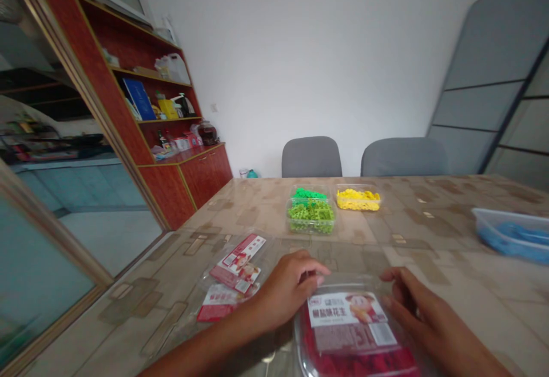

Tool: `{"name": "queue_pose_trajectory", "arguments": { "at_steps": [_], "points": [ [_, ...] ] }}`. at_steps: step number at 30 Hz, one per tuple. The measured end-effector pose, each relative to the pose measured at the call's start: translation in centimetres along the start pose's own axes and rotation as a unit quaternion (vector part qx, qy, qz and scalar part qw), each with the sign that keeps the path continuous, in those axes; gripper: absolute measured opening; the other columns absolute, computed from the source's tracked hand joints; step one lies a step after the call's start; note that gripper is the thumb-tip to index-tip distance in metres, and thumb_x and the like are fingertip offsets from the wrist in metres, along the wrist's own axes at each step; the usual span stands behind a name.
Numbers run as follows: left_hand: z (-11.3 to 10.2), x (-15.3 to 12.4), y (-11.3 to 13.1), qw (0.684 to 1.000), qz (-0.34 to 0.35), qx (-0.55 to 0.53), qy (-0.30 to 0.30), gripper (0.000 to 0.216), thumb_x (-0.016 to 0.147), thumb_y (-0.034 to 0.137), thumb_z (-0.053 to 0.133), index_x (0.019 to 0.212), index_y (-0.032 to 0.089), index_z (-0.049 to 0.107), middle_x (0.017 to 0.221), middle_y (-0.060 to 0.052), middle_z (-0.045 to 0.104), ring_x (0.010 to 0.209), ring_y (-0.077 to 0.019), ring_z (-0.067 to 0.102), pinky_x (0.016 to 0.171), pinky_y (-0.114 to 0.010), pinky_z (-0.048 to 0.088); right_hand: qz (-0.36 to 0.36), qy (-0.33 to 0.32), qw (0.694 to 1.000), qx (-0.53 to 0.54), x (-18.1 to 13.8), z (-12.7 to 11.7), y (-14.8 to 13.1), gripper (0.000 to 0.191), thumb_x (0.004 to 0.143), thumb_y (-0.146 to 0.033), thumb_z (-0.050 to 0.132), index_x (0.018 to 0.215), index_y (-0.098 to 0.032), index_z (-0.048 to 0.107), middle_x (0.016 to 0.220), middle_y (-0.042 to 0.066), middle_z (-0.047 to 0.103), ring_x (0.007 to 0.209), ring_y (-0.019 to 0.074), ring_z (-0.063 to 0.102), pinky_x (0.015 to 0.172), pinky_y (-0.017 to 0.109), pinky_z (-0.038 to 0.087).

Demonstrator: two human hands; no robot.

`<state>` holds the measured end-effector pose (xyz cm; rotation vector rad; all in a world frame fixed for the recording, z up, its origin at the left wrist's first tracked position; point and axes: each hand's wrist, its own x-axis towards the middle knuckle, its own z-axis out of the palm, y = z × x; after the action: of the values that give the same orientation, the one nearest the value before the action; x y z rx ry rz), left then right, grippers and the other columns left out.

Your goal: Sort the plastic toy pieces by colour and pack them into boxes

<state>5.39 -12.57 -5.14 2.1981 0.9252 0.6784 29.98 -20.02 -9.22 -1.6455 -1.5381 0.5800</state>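
At lower centre, a lidded box [354,331] is flanked by the left hand [294,282] and right hand [422,314], fingers curled but grip indiscernible

Wall [309,68]: white, plain, softly lit | left: metal-framed glass partition [38,285], pale blue kitchen cabinets [96,178] and light floor [103,239] beyond | beside it: red-brown shelf unit [160,191], stocked | behind patterned table [429,245]: two grey chairs [311,157] | right: tall grey panels [484,56], dark seams

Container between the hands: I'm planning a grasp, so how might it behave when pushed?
The container looks like thin, clear plastic, so it may flex when squeezed. Its shiny surface might be slippery. Its broad shape makes tipping seem unlikely.
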Motion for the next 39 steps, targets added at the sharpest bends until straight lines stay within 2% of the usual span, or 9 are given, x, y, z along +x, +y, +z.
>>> {"name": "queue_pose_trajectory", "arguments": {
  "at_steps": [3,7,11,15,18,25,33,36,39],
  "points": [
    [0.3,0.1,-0.3,1.000,0.015,-0.005,-0.007,0.024,0.088,0.018,0.053,0.101,0.020,0.073,0.088,-0.005,0.064,0.084,-0.0190,0.059,0.077,-0.028,0.041,-0.001,0.003,1.000,0.020,0.2,0.1,0.0,0.036,0.083,-0.053,0.051,0.102,-0.022,0.056,0.064,-0.003,0.056,0.058,0.0177,0.056,0.055,0.027,0.043],
    [1.1,-0.3,-0.8,0.999,0.029,-0.012,0.022,0.024,0.087,0.016,0.053,0.102,0.022,0.071,0.097,-0.005,0.062,0.093,-0.0194,0.058,0.083,-0.030,0.041,0.007,-0.062,0.995,0.072,-0.1,0.0,-0.8,0.034,0.087,-0.052,0.049,0.089,-0.021,0.062,0.079,0.003,0.068,0.079,0.0238,0.064,0.065,0.029,0.049],
    [1.7,-1.9,-1.6,0.993,-0.054,-0.076,0.068,0.024,0.083,0.023,0.058,0.106,0.020,0.064,0.096,-0.004,0.060,0.086,-0.0188,0.055,0.076,-0.030,0.041,0.045,-0.029,0.990,0.130,-0.6,0.2,-1.3,0.036,0.084,-0.055,0.052,0.082,-0.021,0.062,0.078,0.002,0.068,0.078,0.0239,0.063,0.062,0.028,0.048],
    [2.8,-3.4,-2.3,0.930,-0.200,-0.300,0.062,0.028,0.083,0.045,0.058,0.085,0.017,0.055,0.069,0.003,0.050,0.056,-0.0107,0.044,0.049,-0.021,0.031,0.113,-0.055,0.973,0.195,-0.8,0.6,-1.1,0.036,0.081,-0.056,0.053,0.078,-0.021,0.058,0.071,0.001,0.063,0.069,0.0208,0.061,0.059,0.027,0.047],
    [3.6,-3.8,-2.5,0.888,-0.246,-0.383,0.063,0.036,0.080,0.052,0.061,0.081,0.018,0.051,0.058,0.008,0.039,0.044,-0.0067,0.028,0.040,-0.020,0.017,0.144,-0.079,0.957,0.240,-0.8,0.9,-1.1,0.033,0.080,-0.054,0.056,0.080,-0.021,0.057,0.069,0.000,0.061,0.061,0.0184,0.058,0.053,0.026,0.046],
    [3.9,-3.5,-2.3,0.865,-0.249,-0.430,0.072,0.036,0.076,0.049,0.067,0.081,0.017,0.050,0.055,0.009,0.040,0.043,-0.0048,0.027,0.039,-0.019,0.016,0.163,-0.057,0.950,0.262,-0.4,1.6,-1.9,0.047,0.076,-0.065,0.059,0.066,-0.019,0.055,0.065,0.003,0.062,0.066,0.0230,0.063,0.064,0.033,0.052],
    [3.8,-3.3,-2.2,0.821,-0.281,-0.490,0.080,0.037,0.067,0.045,0.072,0.077,0.016,0.052,0.053,0.007,0.043,0.042,-0.0053,0.032,0.039,-0.020,0.015,0.197,-0.084,0.918,0.334,0.0,2.1,-0.6,0.046,0.077,-0.062,0.062,0.081,-0.016,0.064,0.068,0.003,0.067,0.064,0.0233,0.065,0.062,0.032,0.050],
    [3.9,-3.3,-2.2,0.829,-0.269,-0.483,0.079,0.036,0.068,0.045,0.071,0.081,0.016,0.054,0.057,0.006,0.046,0.045,-0.0067,0.037,0.041,-0.020,0.022,0.173,-0.081,0.931,0.312,0.2,2.2,0.0,0.052,0.078,-0.065,0.061,0.092,-0.015,0.067,0.075,0.005,0.069,0.068,0.0230,0.066,0.061,0.030,0.048],
    [3.9,-3.7,-2.2,0.852,-0.245,-0.454,0.088,0.036,0.075,0.049,0.065,0.092,0.018,0.055,0.055,0.008,0.044,0.042,-0.0073,0.035,0.040,-0.021,0.022,0.151,-0.085,0.946,0.275,0.5,2.1,0.5,0.058,0.074,-0.071,0.061,0.089,-0.015,0.068,0.080,0.006,0.069,0.073,0.0236,0.065,0.065,0.030,0.050]
  ]
}}
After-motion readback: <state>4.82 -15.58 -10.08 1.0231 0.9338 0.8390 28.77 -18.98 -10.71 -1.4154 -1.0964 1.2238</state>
